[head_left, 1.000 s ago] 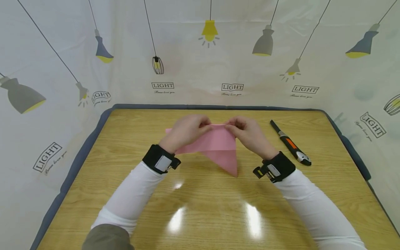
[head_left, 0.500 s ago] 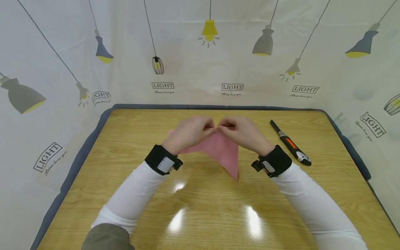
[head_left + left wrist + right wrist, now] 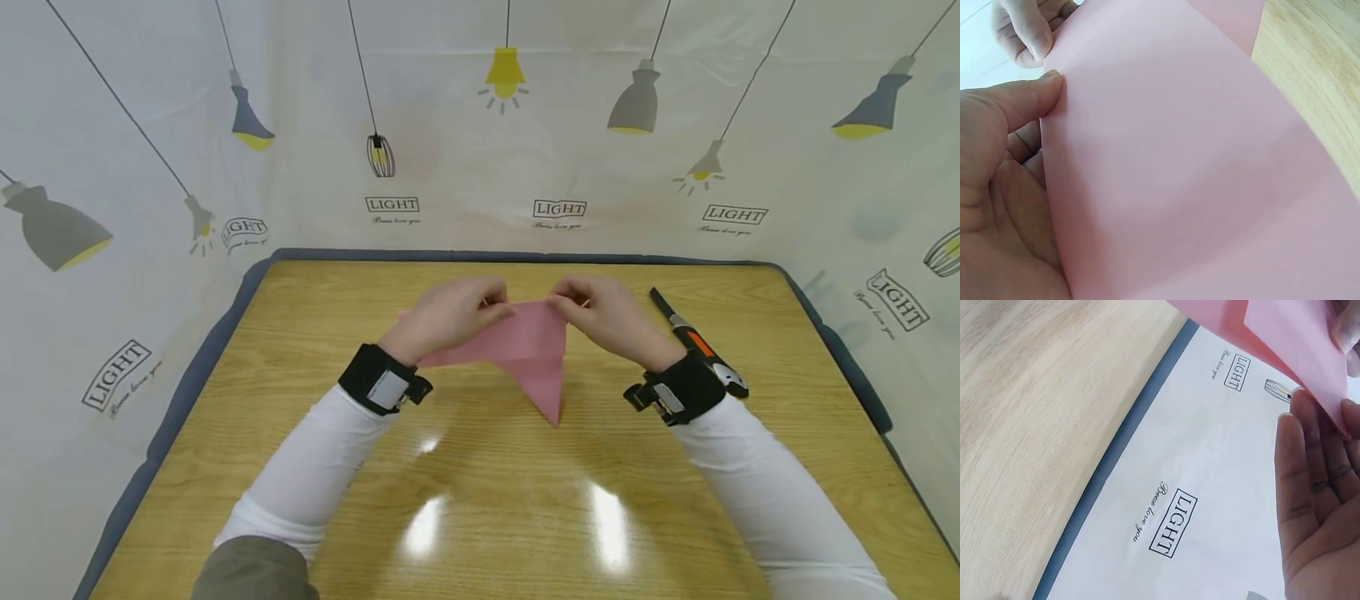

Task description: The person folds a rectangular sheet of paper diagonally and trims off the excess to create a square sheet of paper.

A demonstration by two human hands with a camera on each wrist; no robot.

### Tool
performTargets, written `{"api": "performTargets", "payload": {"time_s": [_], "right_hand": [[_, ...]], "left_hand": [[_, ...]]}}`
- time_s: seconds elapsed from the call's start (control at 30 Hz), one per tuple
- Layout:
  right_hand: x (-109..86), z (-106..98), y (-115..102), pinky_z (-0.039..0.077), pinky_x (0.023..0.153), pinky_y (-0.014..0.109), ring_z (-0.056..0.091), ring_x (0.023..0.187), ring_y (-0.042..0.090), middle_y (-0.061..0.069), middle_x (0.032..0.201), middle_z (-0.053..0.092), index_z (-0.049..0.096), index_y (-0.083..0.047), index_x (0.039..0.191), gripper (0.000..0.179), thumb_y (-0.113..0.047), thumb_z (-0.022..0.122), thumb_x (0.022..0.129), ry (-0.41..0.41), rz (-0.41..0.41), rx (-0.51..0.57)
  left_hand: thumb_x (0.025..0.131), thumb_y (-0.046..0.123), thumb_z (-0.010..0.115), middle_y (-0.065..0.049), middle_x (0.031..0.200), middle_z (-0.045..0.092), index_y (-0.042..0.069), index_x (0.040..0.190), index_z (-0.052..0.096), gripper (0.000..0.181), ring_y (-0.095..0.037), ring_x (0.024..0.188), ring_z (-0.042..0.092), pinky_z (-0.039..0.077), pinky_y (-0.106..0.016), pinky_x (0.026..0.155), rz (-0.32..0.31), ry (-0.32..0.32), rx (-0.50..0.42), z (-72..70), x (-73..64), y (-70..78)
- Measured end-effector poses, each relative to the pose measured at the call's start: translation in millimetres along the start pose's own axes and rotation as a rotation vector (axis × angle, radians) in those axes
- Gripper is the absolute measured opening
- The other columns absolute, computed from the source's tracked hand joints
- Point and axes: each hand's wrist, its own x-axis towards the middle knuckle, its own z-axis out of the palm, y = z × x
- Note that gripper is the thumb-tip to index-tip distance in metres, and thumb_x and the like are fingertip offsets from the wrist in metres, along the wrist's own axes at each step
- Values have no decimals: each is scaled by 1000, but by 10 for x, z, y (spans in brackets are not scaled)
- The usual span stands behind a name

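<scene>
A folded sheet of pink paper (image 3: pixel 528 337) is held up over the middle of the table, one pointed corner hanging toward the person. My left hand (image 3: pixel 457 315) pinches its upper edge, thumb on the near face; the left wrist view shows that thumb (image 3: pixel 1044 97) on the paper's edge. Farther right along the same edge, my right hand (image 3: pixel 611 321) pinches the upper right corner between thumb and fingers. In the right wrist view the paper (image 3: pixel 1300 353) shows its folded layers standing slightly apart, with the right fingers (image 3: pixel 1316 450) behind the corner.
A utility knife (image 3: pixel 701 346) with a black and orange handle lies on the wooden table (image 3: pixel 480 500), right of the right hand and partly behind the wrist strap. A white printed curtain (image 3: pixel 450 100) surrounds the table beyond its dark padded edge (image 3: pixel 480 256).
Both hands came together at the middle of the paper's upper edge, then moved apart again. The right hand has slid out to the corner. The knife has stayed where it was.
</scene>
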Motion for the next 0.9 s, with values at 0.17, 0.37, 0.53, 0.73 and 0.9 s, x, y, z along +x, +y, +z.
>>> {"api": "performTargets", "payload": {"time_s": [0.17,0.37,0.53,0.73,0.9], "right_hand": [[-20,-36,22,47,59,33,58,72,12,-9,80,63,65,-27,84,24,-48,55,87,22,50,83],[-48,-39,-36,48,64,33,61,77,11,-8,82,65,65,-24,83,27,-50,58,84,38,86,139],[-71,-34,-144,51,69,33,63,80,15,-1,88,66,65,-18,93,24,-40,59,87,0,109,274],[-18,35,-38,51,67,35,62,77,13,-3,82,67,66,-24,92,27,-49,59,83,15,143,310],[31,43,-108,51,66,35,62,74,13,-3,79,67,66,-24,89,26,-49,59,84,34,103,300]], "left_hand": [[91,41,51,6,73,55,24,80,54,21,-11,63,49,40,-27,52,6,7,-10,-17,-2,-31],[92,41,50,3,69,51,22,80,53,22,-11,59,46,37,-27,50,0,-8,-35,-32,-9,-61],[93,40,49,1,69,49,21,81,52,22,-11,60,45,35,-27,50,-4,-13,-50,-78,-17,-42],[94,40,47,2,74,52,22,86,55,21,-11,63,47,38,-27,54,-6,19,-58,-110,35,5],[95,44,38,5,76,52,26,93,58,27,-9,65,46,38,-26,57,44,43,-1,-110,136,113]]}}
